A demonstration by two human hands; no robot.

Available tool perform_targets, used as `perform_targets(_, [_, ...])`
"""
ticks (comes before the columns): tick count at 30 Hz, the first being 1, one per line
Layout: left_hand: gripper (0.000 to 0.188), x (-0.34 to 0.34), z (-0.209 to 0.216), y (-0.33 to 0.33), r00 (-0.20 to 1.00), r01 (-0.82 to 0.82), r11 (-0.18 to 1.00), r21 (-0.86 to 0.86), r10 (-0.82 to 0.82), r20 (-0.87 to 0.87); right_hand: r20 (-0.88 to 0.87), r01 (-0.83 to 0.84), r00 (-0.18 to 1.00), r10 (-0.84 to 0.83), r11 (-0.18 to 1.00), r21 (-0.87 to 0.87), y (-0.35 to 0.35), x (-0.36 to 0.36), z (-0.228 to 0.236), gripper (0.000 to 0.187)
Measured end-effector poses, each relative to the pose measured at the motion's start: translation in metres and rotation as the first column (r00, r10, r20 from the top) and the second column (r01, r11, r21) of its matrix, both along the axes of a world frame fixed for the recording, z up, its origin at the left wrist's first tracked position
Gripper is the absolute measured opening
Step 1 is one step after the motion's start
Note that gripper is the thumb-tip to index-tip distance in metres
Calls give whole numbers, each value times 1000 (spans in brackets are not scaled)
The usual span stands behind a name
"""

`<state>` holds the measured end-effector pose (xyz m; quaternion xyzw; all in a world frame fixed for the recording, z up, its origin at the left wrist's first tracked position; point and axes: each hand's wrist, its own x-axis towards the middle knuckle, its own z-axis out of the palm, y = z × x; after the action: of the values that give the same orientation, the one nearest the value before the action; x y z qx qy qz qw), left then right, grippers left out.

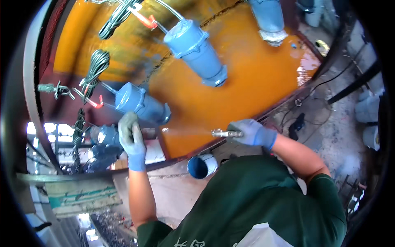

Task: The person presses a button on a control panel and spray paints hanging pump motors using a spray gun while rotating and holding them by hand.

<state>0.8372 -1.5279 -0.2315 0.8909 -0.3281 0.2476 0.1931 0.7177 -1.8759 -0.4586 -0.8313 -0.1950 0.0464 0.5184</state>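
My right hand [251, 132], in a blue glove with a dark-smeared palm, grips a metal spray gun [222, 133]. The gun's nozzle points left, and a faint mist trails from it. My left hand [132, 138], gloved and grey-stained, is raised at the near side of a blue-painted pump body [140, 103]; its fingers are curled together, and whatever they hold is hidden. That pump hangs tilted, with a coiled dark cable [95, 72] and a red-tipped lead [98, 103] at its upper end. Beyond it hangs a larger blue pump body [197, 53], glossy with paint.
An orange-coated panel [247, 86] stretches behind the pumps. Another blue pump [268, 18] hangs at the far right. Below the panel's near edge stands a blue-lined bucket [201, 165]. A dark hose [329, 84] lies on the stained floor to the right, near pale buckets [371, 138].
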Motion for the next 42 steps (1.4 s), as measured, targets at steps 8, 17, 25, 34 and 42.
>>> perform_targets(8, [15, -88, -236, 40, 811, -279, 916, -289, 63, -581, -293, 546, 770, -567, 823, -157, -86, -84, -60, 45])
perform_targets(17, [33, -46, -278, -33, 747, 161, 983, -83, -176, -641, -167, 929, 367, -915, 349, 125, -158, -138, -2, 30])
perform_targets(25, [57, -20, -267, -103, 567, 257, 926, -276, -376, -733, -204, 944, 322, -925, 296, 148, -189, -135, 33, 35])
perform_targets(34, [57, 66, -173, -275, 736, 438, 884, -161, -456, -501, -258, 921, 384, -887, 347, 176, -254, -129, 23, 35])
perform_targets(42, [85, 252, -89, -460, 825, 205, 919, -336, -347, -447, -152, 730, 680, -717, 682, 47, -278, -118, 66, 32])
